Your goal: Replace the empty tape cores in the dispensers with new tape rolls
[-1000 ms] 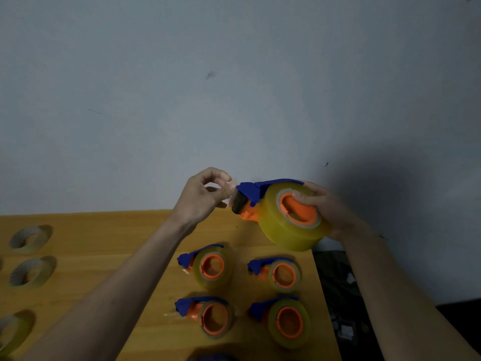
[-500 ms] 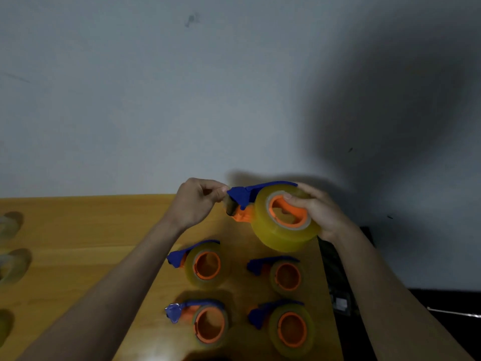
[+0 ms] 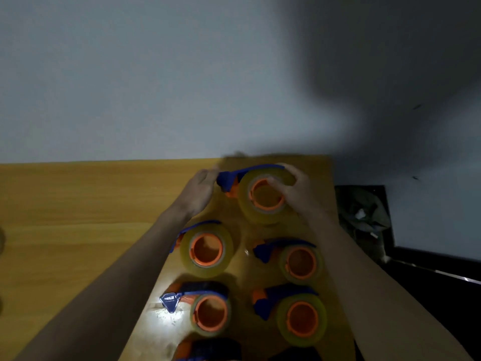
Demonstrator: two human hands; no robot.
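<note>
Over the wooden table [image 3: 78, 204], both hands grip one dispenser [image 3: 263, 194]: left hand [image 3: 197, 190] pinching its blue nose, right hand [image 3: 299, 191] curled around its roll.

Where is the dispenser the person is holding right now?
In the head view, the held dispenser sits at the table's far right, between both hands, beyond four other dispensers.

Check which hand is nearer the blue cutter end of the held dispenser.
Left. The left hand has its fingers at the blue cutter end of the held dispenser; the right hand grips the tape roll on the far side from it.
</note>
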